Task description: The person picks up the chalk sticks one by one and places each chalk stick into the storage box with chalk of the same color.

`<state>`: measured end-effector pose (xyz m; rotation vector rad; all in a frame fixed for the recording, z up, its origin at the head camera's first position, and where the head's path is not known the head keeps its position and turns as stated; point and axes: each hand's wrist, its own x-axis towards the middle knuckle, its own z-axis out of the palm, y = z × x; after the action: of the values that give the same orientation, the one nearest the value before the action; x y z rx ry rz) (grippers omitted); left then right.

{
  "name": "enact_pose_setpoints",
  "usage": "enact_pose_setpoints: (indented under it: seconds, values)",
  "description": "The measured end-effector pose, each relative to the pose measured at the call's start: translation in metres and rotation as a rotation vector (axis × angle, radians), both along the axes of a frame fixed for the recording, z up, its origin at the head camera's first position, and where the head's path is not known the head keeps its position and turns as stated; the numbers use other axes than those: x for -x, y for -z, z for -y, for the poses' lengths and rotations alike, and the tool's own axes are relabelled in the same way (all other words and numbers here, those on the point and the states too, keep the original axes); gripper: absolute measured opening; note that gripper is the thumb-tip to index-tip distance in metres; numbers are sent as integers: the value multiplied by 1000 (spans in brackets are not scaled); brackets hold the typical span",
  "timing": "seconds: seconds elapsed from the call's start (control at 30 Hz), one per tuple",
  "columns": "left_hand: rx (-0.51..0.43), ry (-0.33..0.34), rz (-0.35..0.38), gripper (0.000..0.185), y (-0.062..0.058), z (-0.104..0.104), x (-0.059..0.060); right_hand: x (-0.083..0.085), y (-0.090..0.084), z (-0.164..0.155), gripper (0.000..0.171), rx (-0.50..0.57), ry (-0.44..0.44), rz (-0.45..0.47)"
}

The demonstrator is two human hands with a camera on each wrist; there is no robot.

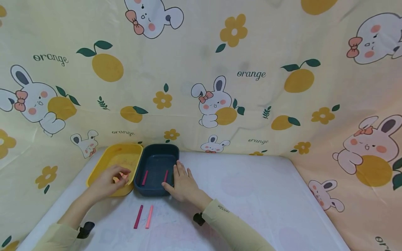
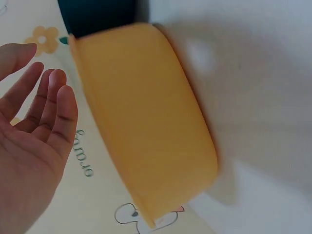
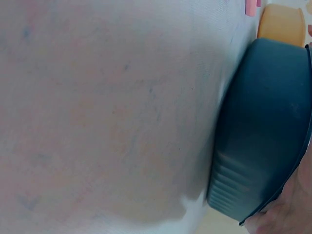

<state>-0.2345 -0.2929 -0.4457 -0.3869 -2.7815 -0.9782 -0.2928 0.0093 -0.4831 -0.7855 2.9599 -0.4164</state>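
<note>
Bunny-print cloth is backing the worktop (image 1: 251,188); two sticks (image 1: 143,216) are lying lengthwise between both hands, left hand (image 1: 108,181) loosely open over the yellow tray (image 1: 103,164), right hand (image 1: 183,184) flat against the blue tray (image 1: 171,150).

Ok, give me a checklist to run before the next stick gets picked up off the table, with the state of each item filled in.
1. Left hand free: ok in the left wrist view, its fingers are straight and hold nothing.
2. Right hand steadying the dark blue plastic tray: ok, it rests against the tray's right rim.
3. Sticks on the white table reachable: ok, a dark pink stick and a light pink stick lie side by side, apart from both trays.
4. Blue tray contents: ok, two dark pink sticks inside.
5. Yellow plastic tray contents: cannot tell, the left hand covers part of it.
</note>
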Motion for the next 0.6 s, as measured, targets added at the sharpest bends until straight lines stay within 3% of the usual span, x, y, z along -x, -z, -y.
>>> enact_pose_setpoints:
  seconds: [0.23,0.37,0.6]
  values:
    - [-38,32,-75,28,4,-16,-21,0,-1,0,93,-8,1,6]
    - [-74,42,-53,29,8,-25,-30,0,-2,0,93,-14,0,11]
    - [-69,63,62,33,14,-36,-41,1,1,0,95,-18,4,6]
